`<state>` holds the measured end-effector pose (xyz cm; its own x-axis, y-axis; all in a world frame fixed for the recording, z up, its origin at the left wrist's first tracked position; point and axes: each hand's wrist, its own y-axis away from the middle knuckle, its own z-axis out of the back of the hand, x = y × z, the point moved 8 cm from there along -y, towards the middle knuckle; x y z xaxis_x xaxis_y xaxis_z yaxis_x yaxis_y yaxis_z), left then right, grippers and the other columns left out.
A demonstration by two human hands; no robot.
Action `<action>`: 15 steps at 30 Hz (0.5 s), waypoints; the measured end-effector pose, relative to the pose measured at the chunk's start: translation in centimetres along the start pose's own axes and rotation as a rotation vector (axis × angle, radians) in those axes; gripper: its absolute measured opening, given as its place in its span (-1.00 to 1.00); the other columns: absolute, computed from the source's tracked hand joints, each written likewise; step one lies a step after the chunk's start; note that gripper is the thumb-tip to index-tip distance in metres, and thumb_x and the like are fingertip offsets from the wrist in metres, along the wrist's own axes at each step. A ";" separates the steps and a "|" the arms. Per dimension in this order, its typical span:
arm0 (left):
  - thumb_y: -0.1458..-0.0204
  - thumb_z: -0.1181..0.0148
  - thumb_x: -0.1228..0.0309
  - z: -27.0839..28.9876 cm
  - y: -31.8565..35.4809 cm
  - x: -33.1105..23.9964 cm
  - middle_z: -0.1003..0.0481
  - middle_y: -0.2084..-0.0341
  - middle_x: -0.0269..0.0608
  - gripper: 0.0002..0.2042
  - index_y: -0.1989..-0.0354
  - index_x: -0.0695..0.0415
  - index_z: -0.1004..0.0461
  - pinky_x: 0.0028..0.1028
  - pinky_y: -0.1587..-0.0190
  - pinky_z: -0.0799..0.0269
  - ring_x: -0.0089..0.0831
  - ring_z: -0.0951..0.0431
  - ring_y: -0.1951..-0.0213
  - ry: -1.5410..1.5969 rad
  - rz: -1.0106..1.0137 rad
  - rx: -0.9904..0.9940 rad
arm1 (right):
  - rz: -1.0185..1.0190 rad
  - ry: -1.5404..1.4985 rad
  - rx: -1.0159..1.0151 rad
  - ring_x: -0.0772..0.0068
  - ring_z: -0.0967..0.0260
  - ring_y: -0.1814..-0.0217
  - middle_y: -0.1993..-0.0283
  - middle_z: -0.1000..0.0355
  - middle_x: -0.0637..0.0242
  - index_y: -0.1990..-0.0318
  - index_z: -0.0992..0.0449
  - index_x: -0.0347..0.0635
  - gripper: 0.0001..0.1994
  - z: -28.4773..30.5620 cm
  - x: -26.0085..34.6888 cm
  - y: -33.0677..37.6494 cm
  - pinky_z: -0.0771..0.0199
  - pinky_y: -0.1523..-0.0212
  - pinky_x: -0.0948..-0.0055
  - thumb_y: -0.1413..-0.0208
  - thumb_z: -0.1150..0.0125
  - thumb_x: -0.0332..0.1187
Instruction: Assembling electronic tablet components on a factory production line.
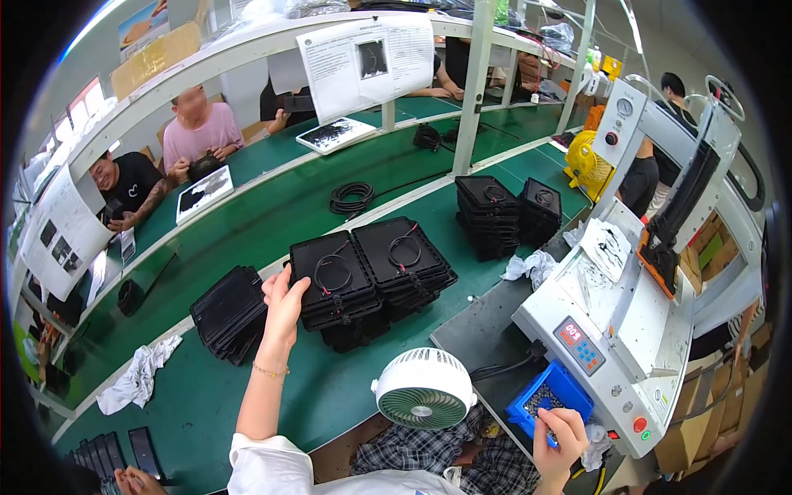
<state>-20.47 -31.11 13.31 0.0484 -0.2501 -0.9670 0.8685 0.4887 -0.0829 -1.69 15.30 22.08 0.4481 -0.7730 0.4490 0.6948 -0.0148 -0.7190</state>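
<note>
My left hand [285, 301] is at the left edge of a stack of black plastic cases [323, 268], fingers apart and thumb toward the top case. Its fingertips look to be at the rim; I cannot make out a grip. A second stack of black cases [404, 256] stands against it on the right. Each top case carries a looped thin cable with a red bit. My right hand [559, 445] is over the near edge of a blue bin [584, 394] of small metal parts [544, 399]. Its thumb and fingers are pinched together; whatever they hold is too small to name.
A white fan [425, 375] stands before me. To the right is a white press machine [606, 322]. Black panels [231, 313] lean left of the stacks; more cases [487, 210] stand farther back. A white cloth [140, 375] lies left. Co-workers sit across the green bench [247, 396]; another hand [136, 481] shows lower left.
</note>
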 end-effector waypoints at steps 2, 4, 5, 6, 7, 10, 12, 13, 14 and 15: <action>-0.05 -0.15 0.22 -0.6 0.3 0.2 0.03 -0.20 -0.13 -0.36 -0.28 0.24 -0.13 -0.38 -0.29 0.09 -0.29 -0.04 -0.21 0.126 0.018 0.036 | 0.001 0.009 -0.007 0.29 -0.38 0.47 0.44 -0.42 0.25 0.35 -0.58 -0.23 -0.75 0.1 -0.2 0.1 -0.35 0.46 0.48 0.28 -0.30 -0.66; -0.07 -0.13 0.23 -1.2 0.5 0.4 0.07 -0.27 -0.19 -0.33 -0.32 0.20 -0.04 -0.37 -0.32 0.13 -0.34 0.04 -0.31 0.388 0.091 0.112 | -0.009 -0.008 0.004 0.29 -0.38 0.45 0.43 -0.42 0.23 0.34 -0.58 -0.24 -0.75 0.0 -0.5 0.0 -0.36 0.43 0.48 0.27 -0.29 -0.67; -0.06 -0.13 0.19 -1.2 1.0 -0.3 0.09 -0.29 -0.21 -0.30 -0.34 0.16 -0.01 -0.34 -0.32 0.15 -0.34 0.05 -0.32 0.428 0.104 0.106 | -0.017 0.000 -0.002 0.29 -0.38 0.45 0.43 -0.42 0.23 0.34 -0.58 -0.24 -0.75 0.1 -0.6 -0.2 -0.36 0.43 0.48 0.27 -0.29 -0.67; -0.06 -0.13 0.16 -1.3 1.6 -0.8 0.10 -0.31 -0.23 -0.27 -0.36 0.12 0.02 -0.30 -0.32 0.16 -0.33 0.07 -0.33 0.467 0.118 0.098 | -0.045 -0.048 0.007 0.30 -0.38 0.42 0.42 -0.42 0.22 0.32 -0.57 -0.25 -0.74 -0.1 -0.9 -0.5 -0.36 0.41 0.46 0.27 -0.28 -0.67; -0.04 -0.10 0.03 -1.3 1.6 -0.3 0.21 -0.36 -0.26 -0.21 -0.39 0.02 0.13 -0.20 -0.33 0.26 -0.31 0.12 -0.35 0.454 0.163 0.129 | -0.073 -0.096 0.016 0.31 -0.38 0.40 0.40 -0.42 0.21 0.31 -0.57 -0.27 -0.74 -0.3 -1.2 -0.7 -0.37 0.38 0.45 0.27 -0.27 -0.68; 0.01 -0.05 -0.13 -1.6 2.3 2.2 0.23 -0.38 -0.25 -0.13 -0.40 -0.06 0.20 -0.04 -0.31 0.38 -0.27 0.18 -0.38 0.738 0.317 0.210 | -0.640 -1.047 0.109 0.26 -0.38 -0.02 -0.03 -0.36 0.10 -0.10 -0.33 -0.36 -0.64 -5.8 -3.3 -1.8 -0.39 -0.01 0.37 -0.19 -0.03 -0.37; 0.04 0.03 -0.22 -2.5 3.6 2.2 0.20 -0.38 -0.20 -0.14 -0.39 -0.06 0.13 0.09 -0.26 0.49 -0.17 0.21 -0.38 0.722 0.389 0.238 | -0.936 -1.410 0.362 0.05 -0.22 -0.23 -0.22 -0.18 -0.03 -0.27 -0.09 -0.30 -0.47 -11.2 -2.8 -3.9 -0.27 -0.18 0.25 -0.27 0.09 -0.15; 0.07 0.11 -0.31 -3.3 4.6 2.1 0.16 -0.38 -0.16 -0.13 -0.37 -0.06 0.05 0.21 -0.20 0.61 -0.08 0.25 -0.38 0.712 0.460 0.267 | -1.082 -1.481 0.392 -0.04 -0.17 -0.25 -0.27 -0.05 -0.10 -0.30 -0.01 -0.29 -0.38 -13.7 -3.3 -4.7 -0.27 -0.18 0.23 -0.23 0.04 -0.09; 0.10 0.18 -0.41 -3.3 5.3 2.2 0.13 -0.38 -0.11 -0.10 -0.35 -0.07 -0.02 0.33 -0.14 0.72 0.01 0.29 -0.38 0.705 0.523 0.277 | -1.223 -1.556 0.444 -0.13 -0.13 -0.27 -0.33 0.07 -0.16 -0.33 0.07 -0.27 -0.29 -16.7 -3.5 -5.4 -0.27 -0.18 0.21 -0.20 0.00 -0.02; 0.10 0.21 -0.42 -3.2 5.3 2.7 0.07 -0.36 -0.10 -0.11 -0.34 -0.07 -0.06 0.33 -0.15 0.70 0.00 0.26 -0.38 0.701 0.526 0.287 | -1.286 -1.554 0.491 -0.21 -0.08 -0.28 -0.35 0.20 -0.21 -0.35 0.15 -0.25 -0.19 -19.1 -3.7 -6.4 -0.25 -0.20 0.18 -0.13 -0.06 0.05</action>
<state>-17.32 -26.57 9.53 0.2434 0.5550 -0.7955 0.9129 0.1460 0.3812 -18.58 6.15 14.86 -0.4932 0.5994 0.6305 0.8699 0.3470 0.3506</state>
